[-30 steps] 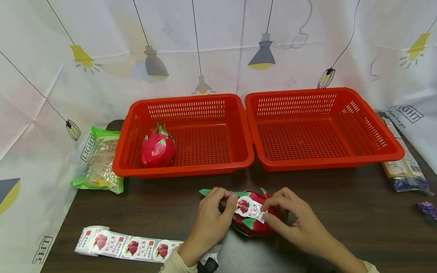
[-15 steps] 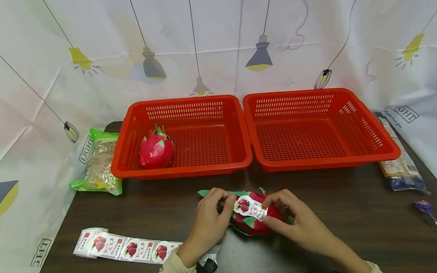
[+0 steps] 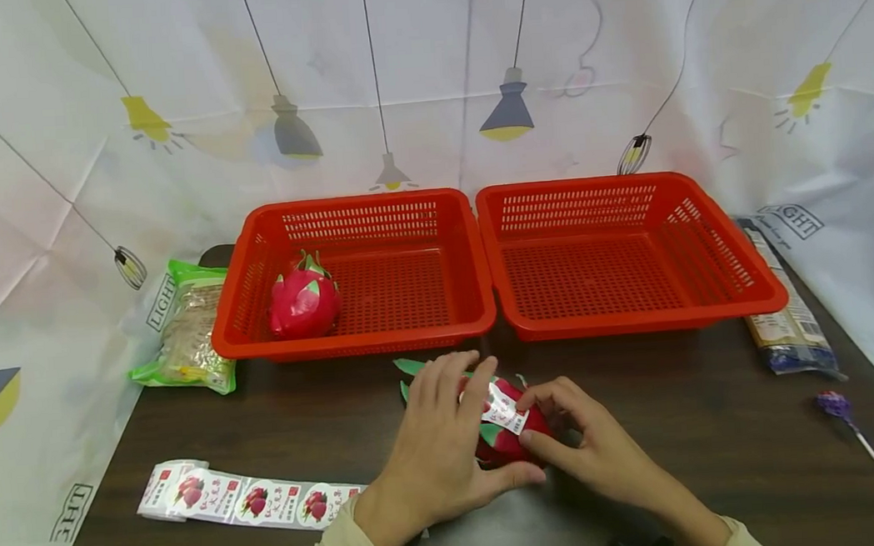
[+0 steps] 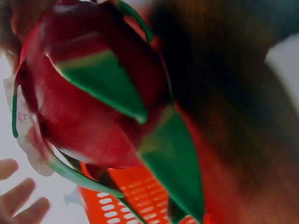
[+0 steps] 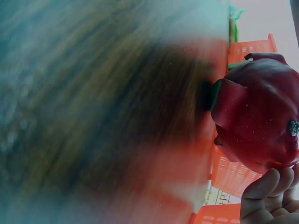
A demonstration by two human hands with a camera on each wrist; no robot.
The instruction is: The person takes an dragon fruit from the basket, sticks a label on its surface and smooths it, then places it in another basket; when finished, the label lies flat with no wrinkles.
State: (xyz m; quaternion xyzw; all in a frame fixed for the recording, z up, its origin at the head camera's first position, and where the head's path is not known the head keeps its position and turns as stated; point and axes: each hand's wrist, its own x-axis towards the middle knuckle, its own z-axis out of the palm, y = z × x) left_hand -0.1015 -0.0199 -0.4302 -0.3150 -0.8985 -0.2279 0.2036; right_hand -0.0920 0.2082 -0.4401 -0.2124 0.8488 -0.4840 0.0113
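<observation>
A red dragon fruit (image 3: 530, 423) with green scales lies on the table between both hands. A white sticker (image 3: 501, 408) printed with dragon fruit lies across its upper side. My left hand (image 3: 440, 440) reaches over the left end of the fruit with fingers extended, covering part of the sticker. My right hand (image 3: 585, 435) holds the other end of the fruit, its finger and thumb tips at the sticker's right edge. In the right wrist view, curled fingers (image 5: 261, 189) touch the fruit's side. In the left wrist view, the sticker (image 4: 30, 135) hangs partly off the fruit's surface.
Two red baskets (image 3: 355, 345) (image 3: 643, 320) stand behind the hands; the left one holds another dragon fruit (image 3: 305, 302). A strip of stickers (image 3: 248, 497) lies at left. A green-edged packet (image 3: 192, 330), another packet (image 3: 789, 318) and a lollipop (image 3: 836, 405) lie at the sides.
My left hand has let go of the sticker's left end, and its fingers have spread over the fruit. The right hand's finger and thumb have moved slightly apart. The view has shifted a little.
</observation>
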